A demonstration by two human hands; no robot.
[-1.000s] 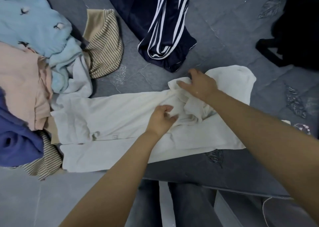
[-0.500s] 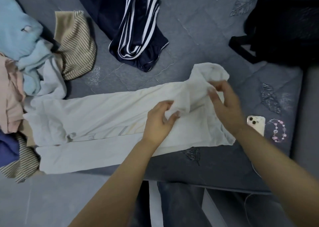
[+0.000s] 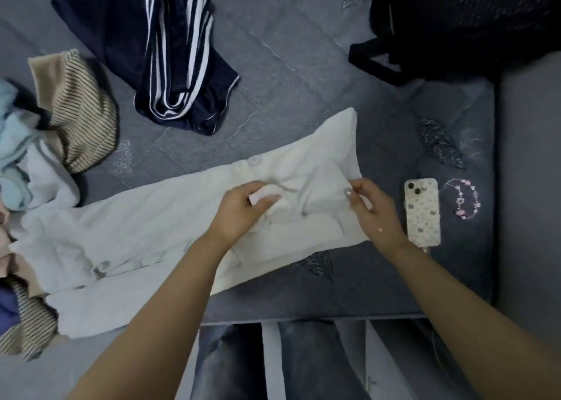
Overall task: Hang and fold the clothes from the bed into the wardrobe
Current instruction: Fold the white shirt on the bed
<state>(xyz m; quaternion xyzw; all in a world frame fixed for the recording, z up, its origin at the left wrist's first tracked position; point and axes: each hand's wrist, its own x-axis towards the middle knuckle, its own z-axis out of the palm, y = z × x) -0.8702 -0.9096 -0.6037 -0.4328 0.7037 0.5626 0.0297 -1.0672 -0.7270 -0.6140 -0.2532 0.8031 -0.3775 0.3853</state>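
White cotton is bunched in both grips: the left hand [image 3: 243,208] pinches a small fold near the middle of the white garment [image 3: 145,235], and the right hand [image 3: 372,208] pinches its edge at the collar end, thumb on top. Half a second ago the right hand was higher, working a rumpled hump of cloth; that hump now lies flatter and a button shows on the placket, so the top end looks nearly squared for folding. The garment lies stretched across the grey bed [image 3: 288,65] near its front edge, its far end touching the clothes heap [image 3: 27,144] at the left. Beyond it sits a navy striped piece [image 3: 170,59]; a phone [image 3: 423,211] and bead bracelet [image 3: 461,199] lie just beside the right hand, a black bag [image 3: 455,26] further back. Everything else is yet to be folded.
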